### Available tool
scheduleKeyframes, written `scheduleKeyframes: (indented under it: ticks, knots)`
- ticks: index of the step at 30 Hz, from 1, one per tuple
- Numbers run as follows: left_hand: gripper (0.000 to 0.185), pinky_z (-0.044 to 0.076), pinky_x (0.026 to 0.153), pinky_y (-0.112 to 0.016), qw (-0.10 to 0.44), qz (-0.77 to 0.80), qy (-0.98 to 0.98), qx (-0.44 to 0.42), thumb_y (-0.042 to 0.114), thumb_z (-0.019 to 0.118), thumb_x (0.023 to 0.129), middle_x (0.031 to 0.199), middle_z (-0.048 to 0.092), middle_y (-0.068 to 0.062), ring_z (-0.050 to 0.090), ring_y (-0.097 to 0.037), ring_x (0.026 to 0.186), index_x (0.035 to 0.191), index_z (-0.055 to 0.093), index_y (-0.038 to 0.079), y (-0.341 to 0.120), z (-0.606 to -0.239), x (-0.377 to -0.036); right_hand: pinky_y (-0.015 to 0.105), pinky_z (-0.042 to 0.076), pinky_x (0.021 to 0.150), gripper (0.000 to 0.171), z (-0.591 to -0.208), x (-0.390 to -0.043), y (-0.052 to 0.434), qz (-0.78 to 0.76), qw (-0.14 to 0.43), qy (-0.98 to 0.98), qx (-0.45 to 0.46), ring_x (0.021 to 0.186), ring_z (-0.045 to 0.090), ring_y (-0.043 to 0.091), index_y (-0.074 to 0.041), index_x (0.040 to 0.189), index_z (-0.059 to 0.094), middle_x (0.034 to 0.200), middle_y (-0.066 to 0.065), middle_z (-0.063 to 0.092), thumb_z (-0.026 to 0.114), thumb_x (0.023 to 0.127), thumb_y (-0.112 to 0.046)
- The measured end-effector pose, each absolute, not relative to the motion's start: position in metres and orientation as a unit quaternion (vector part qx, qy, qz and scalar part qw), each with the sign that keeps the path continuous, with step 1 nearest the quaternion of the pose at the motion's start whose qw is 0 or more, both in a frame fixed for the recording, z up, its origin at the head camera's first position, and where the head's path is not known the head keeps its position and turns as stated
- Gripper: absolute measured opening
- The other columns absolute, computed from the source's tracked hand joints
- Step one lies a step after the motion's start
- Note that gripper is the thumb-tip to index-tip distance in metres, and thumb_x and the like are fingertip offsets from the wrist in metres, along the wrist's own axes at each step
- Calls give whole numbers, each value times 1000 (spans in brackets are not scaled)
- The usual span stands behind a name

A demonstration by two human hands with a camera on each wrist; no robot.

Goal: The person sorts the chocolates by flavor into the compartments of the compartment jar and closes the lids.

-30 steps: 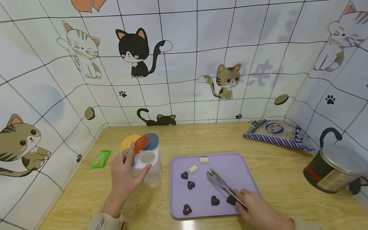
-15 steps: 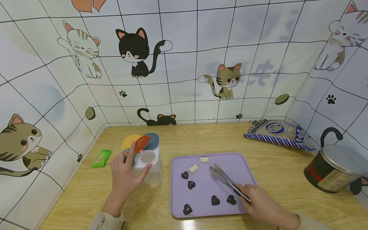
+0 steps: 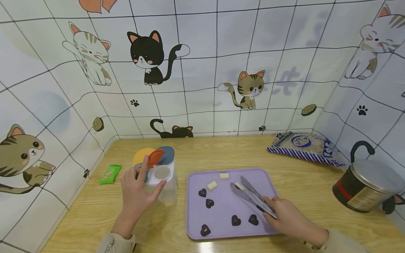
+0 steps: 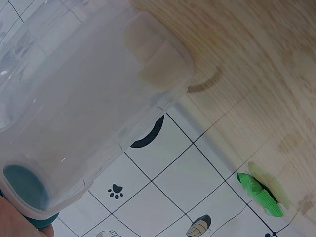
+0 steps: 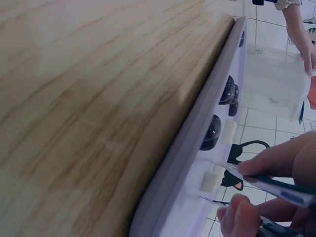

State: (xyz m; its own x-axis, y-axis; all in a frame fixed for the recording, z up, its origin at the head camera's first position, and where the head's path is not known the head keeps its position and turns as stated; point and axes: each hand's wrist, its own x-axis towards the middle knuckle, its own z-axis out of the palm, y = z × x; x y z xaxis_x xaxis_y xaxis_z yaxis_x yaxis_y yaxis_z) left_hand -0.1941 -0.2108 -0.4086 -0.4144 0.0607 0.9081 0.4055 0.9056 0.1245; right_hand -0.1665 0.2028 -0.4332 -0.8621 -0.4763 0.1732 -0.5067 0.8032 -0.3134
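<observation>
My left hand (image 3: 137,191) holds the top of a translucent storage container (image 3: 169,191). Its index finger is against the raised orange lid (image 3: 156,159), and the round hole (image 3: 162,172) below is uncovered. Pale pieces (image 4: 160,59) show at one end inside the container in the left wrist view. Over the purple tray (image 3: 218,214), my right hand (image 3: 291,219) grips metal tongs (image 3: 253,203) with their arms spread. A pale rectangular block (image 5: 211,180) lies between the tong tips. Two similar blocks (image 3: 212,185) and several dark heart-shaped chocolates (image 3: 236,220) rest on the tray.
A small green packet (image 3: 110,174) lies left of the container. At the back right is a blue-and-white bag (image 3: 305,146), with a dark can (image 3: 364,189) in front of it. Cat-patterned walls (image 3: 202,77) bound the wooden table (image 3: 215,151) at back and sides.
The tongs, closed together earlier, have shifted slightly right and spread apart, with the pale block now visible between their tips. My left hand and the container stay in place.
</observation>
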Motion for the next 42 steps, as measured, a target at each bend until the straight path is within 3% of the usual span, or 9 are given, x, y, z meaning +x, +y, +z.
scheduleKeyframes:
  ticks: [8, 19, 29, 38, 42]
  knots:
    - [79, 29, 67, -41, 522, -165, -824, -145, 65, 47, 77, 78, 45, -15, 41, -28, 70, 134, 42, 11, -211, -410, -196, 13, 25, 38, 36, -439, -172, 191, 183, 71, -945, 262, 46, 26, -3, 12, 107, 60, 60, -5, 45, 64, 74, -4]
    - [79, 30, 68, -42, 520, -166, -826, -140, 65, 47, 78, 78, 45, -16, 42, -29, 71, 134, 42, 10, -211, -407, -195, 12, 26, 38, 36, -430, -171, 193, 218, 90, -933, 272, 47, 26, -6, 12, 108, 59, 61, -6, 47, 62, 75, -1]
    - [78, 30, 67, -42, 524, -168, -822, -146, 64, 48, 78, 76, 45, -14, 41, -28, 69, 133, 43, 9, -210, -407, -194, 11, 25, 39, 38, -393, -179, 169, 226, 103, -919, 307, 45, 23, -6, 9, 114, 57, 62, -7, 46, 61, 79, -4]
    - [78, 29, 68, -42, 510, -171, -829, -148, 63, 48, 78, 78, 44, -14, 39, -26, 70, 134, 42, 10, -211, -409, -192, 11, 28, 41, 37, -353, -197, 119, 208, 119, -883, 404, 44, 26, -6, 5, 117, 57, 68, -2, 52, 59, 83, -8]
    - [79, 28, 69, -43, 508, -173, -831, -149, 63, 48, 78, 79, 45, -14, 40, -27, 71, 135, 41, 9, -212, -408, -192, 11, 29, 41, 39, -338, -201, 92, 226, 96, -864, 439, 44, 27, -5, 4, 121, 54, 68, 0, 52, 56, 85, -10]
